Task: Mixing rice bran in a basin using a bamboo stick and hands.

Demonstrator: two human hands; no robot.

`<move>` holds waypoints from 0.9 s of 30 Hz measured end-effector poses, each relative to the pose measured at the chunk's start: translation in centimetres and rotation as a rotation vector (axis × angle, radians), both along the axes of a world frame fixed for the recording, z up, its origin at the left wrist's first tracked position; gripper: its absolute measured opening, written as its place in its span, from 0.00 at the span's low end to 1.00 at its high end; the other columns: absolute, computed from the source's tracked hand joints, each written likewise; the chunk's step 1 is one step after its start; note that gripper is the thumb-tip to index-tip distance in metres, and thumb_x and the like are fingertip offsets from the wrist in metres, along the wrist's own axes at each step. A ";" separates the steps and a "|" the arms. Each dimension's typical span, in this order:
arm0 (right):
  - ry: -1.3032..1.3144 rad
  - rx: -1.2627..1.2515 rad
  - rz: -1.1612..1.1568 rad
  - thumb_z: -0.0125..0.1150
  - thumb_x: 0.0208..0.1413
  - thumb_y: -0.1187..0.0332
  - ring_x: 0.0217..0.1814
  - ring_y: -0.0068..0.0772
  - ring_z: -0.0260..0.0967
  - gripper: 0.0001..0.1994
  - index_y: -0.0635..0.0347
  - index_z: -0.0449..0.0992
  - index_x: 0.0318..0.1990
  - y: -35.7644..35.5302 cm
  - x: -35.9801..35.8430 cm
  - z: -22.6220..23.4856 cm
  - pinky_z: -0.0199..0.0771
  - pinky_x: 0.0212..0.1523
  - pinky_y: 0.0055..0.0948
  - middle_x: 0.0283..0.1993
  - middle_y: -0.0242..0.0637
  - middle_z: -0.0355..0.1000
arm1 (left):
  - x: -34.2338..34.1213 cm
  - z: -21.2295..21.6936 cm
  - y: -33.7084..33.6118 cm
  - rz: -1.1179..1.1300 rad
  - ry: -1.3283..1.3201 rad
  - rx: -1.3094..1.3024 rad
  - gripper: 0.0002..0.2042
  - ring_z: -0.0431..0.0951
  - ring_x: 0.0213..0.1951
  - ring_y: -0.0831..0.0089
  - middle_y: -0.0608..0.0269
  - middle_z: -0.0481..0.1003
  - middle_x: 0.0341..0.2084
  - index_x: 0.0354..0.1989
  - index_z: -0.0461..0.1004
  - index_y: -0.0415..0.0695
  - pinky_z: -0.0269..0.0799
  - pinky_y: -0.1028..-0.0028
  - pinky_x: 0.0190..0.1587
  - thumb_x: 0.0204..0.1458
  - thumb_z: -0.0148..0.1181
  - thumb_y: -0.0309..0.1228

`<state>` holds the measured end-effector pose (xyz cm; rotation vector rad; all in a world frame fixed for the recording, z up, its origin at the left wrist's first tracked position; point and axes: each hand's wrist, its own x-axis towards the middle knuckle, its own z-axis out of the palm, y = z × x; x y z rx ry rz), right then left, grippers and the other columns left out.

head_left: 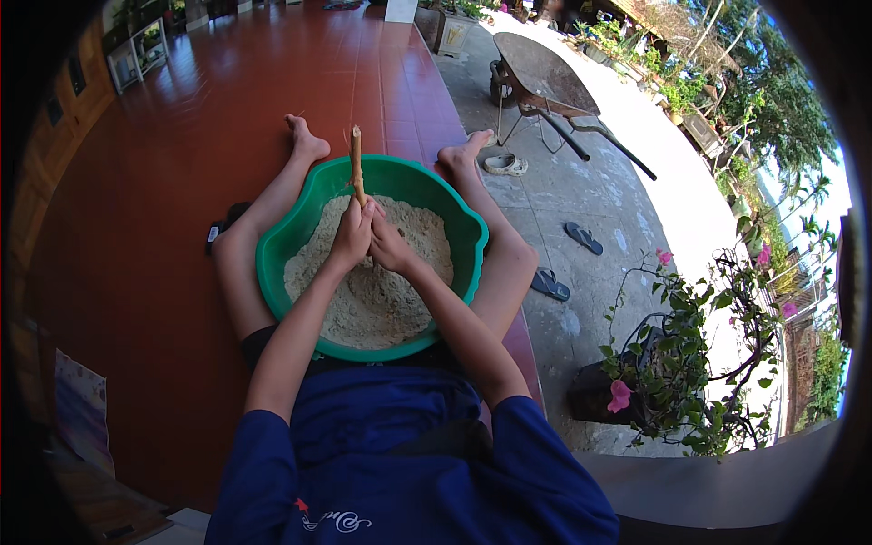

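A wooden stick (357, 159) stands nearly upright over a green plastic basin (282, 243). Both of my hands are wrapped round its lower part, close together. My left hand (351, 232) grips it from the left, and my right hand (389, 245) closes on it from the right. Pale, crumbly powder (377, 309) fills the basin, heaped a little under my hands. The stick's lower end is hidden by my hands and the powder. The basin sits between my spread legs.
Red tiles (182, 182) lie under and left of me. To the right, on lower concrete, are a wheelbarrow (549, 77), a pale clog (505, 164), dark flip-flops (583, 238) and a potted plant with pink flowers (690, 363). A dark object (222, 227) lies beside my left knee.
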<state>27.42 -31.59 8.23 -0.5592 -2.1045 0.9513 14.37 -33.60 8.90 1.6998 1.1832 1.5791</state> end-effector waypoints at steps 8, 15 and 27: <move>-0.026 0.185 -0.068 0.44 0.73 0.62 0.69 0.62 0.66 0.23 0.65 0.63 0.70 -1.6 0.0 2.8 0.68 0.66 0.48 0.63 0.59 0.71 | 0.1 2.2 -2.1 0.053 0.116 0.295 0.10 0.80 0.46 0.53 0.48 0.78 0.41 0.49 0.68 0.37 0.75 0.61 0.53 0.73 0.45 0.32; -0.149 0.087 -0.157 0.38 0.74 0.61 0.69 0.64 0.68 0.24 0.67 0.63 0.69 0.9 -0.4 -0.6 0.70 0.66 0.47 0.67 0.63 0.69 | 0.0 1.1 -0.2 0.037 0.183 0.053 0.09 0.80 0.45 0.50 0.45 0.76 0.41 0.51 0.67 0.38 0.74 0.58 0.50 0.73 0.45 0.30; -0.173 0.046 -0.112 0.46 0.70 0.65 0.71 0.66 0.64 0.30 0.69 0.52 0.75 -0.1 -0.7 0.2 0.67 0.69 0.48 0.68 0.66 0.66 | -0.1 -0.4 0.1 0.156 0.118 -0.106 0.14 0.81 0.43 0.48 0.44 0.79 0.40 0.53 0.67 0.36 0.75 0.58 0.47 0.74 0.43 0.35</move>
